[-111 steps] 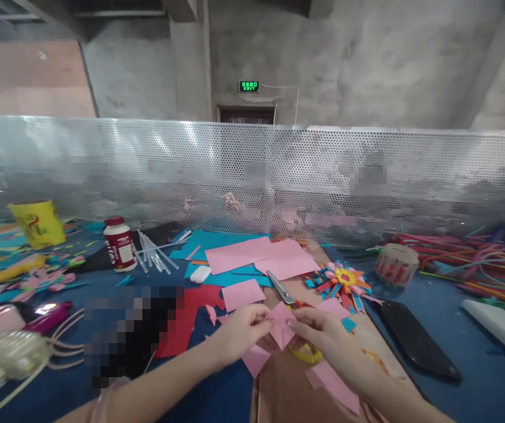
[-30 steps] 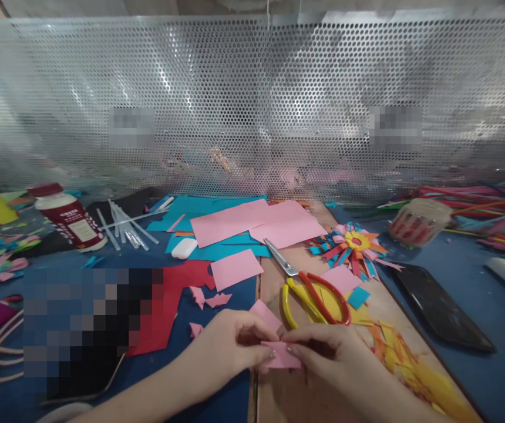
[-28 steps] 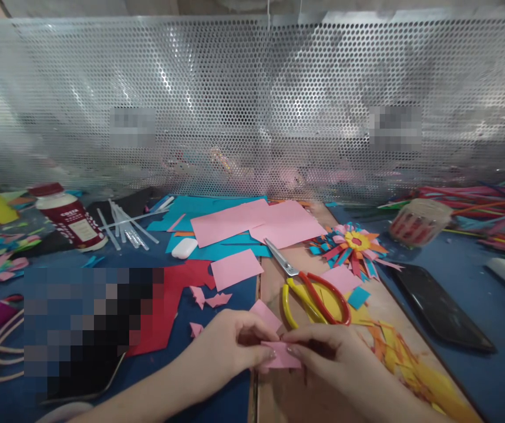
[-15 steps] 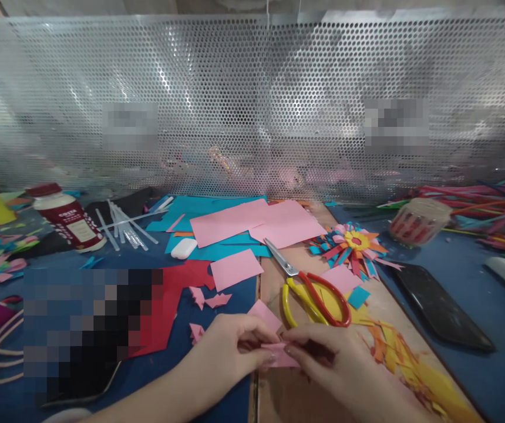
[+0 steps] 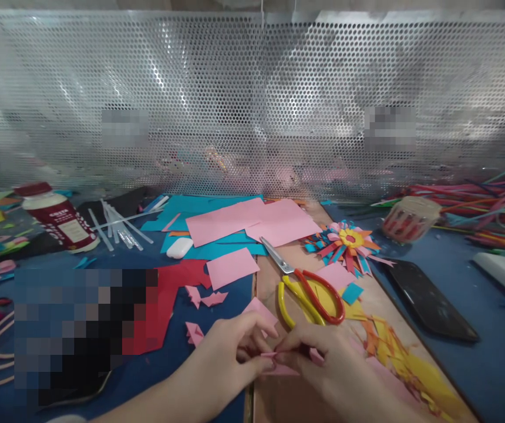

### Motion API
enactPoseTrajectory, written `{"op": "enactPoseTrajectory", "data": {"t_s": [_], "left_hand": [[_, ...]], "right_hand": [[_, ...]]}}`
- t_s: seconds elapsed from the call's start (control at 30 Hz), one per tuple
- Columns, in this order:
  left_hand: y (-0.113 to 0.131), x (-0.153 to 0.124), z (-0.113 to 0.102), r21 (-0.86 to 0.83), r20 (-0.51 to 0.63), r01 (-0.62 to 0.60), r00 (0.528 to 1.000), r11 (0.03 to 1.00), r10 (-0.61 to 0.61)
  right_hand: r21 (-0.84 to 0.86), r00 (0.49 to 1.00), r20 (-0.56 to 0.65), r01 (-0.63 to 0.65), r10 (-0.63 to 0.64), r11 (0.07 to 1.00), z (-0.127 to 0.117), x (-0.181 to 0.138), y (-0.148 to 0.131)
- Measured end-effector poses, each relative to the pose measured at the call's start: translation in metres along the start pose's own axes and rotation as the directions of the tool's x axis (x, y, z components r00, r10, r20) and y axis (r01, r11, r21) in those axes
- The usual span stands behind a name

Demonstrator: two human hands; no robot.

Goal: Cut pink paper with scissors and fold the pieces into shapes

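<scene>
Between my fingertips is a small piece of pink paper (image 5: 281, 370), partly hidden by the hands. My left hand (image 5: 230, 352) pinches its left side with thumb and fingers. From the other side my right hand (image 5: 323, 355) grips its upper edge, the fingertips of both hands close together. Just beyond them lies another pink paper piece (image 5: 258, 311). Scissors (image 5: 299, 282) with one red and one yellow handle rest past my right hand, blades pointing away. Small folded pink pieces (image 5: 195, 335) lie left of my left hand.
Pink sheets (image 5: 226, 222) lie over blue paper (image 5: 191, 205) by a perforated metal screen (image 5: 252, 106). To the left are red paper (image 5: 164, 305), glue sticks (image 5: 123, 229) and a bottle (image 5: 61, 217). A paper-strip flower (image 5: 350, 239), black phone-like slab (image 5: 431, 299) and clear jar (image 5: 411, 218) sit right.
The view has shifted slightly, so most things appear a little further left. My fingers have moved on the pink paper, its upper edge now pinched between them. Both hands keep hold of it.
</scene>
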State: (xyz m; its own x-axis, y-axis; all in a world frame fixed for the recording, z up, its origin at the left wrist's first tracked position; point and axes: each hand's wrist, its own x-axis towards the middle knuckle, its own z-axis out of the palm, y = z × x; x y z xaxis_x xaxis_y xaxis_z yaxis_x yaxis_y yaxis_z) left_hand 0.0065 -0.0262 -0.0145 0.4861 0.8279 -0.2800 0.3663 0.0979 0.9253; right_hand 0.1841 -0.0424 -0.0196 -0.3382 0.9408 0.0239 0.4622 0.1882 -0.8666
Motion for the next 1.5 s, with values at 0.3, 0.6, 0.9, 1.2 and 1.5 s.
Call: {"op": "enactPoseTrajectory", "data": {"t_s": [0.3, 0.6, 0.9, 1.2, 1.5], "left_hand": [[0.005, -0.001, -0.002, 0.077, 0.022, -0.004, 1.000, 0.997, 0.003], [0.003, -0.005, -0.003, 0.210, -0.066, -0.038, 0.996, 0.977, 0.053], [0.013, -0.008, -0.002, 0.128, -0.093, 0.018, 0.996, 0.992, -0.006], [0.013, -0.006, 0.000, -0.178, -0.013, -0.039, 0.999, 0.983, 0.037], [0.016, -0.012, -0.002, 0.254, -0.107, -0.244, 0.955, 0.936, 0.278]], "right_hand": [[-0.138, 0.998, 0.037, -0.040, 0.045, 0.990, -0.006, -0.003, -0.002], [-0.174, 0.999, -0.008, 0.030, -0.031, 0.984, 0.000, -0.006, -0.009], [-0.120, 0.999, 0.039, 0.003, 0.002, 0.993, -0.010, -0.007, -0.020], [0.151, 0.997, -0.003, -0.071, 0.073, 0.986, -0.008, -0.013, -0.008], [0.395, 0.990, -0.038, -0.109, 0.135, 0.912, -0.004, -0.007, 0.007]]}}
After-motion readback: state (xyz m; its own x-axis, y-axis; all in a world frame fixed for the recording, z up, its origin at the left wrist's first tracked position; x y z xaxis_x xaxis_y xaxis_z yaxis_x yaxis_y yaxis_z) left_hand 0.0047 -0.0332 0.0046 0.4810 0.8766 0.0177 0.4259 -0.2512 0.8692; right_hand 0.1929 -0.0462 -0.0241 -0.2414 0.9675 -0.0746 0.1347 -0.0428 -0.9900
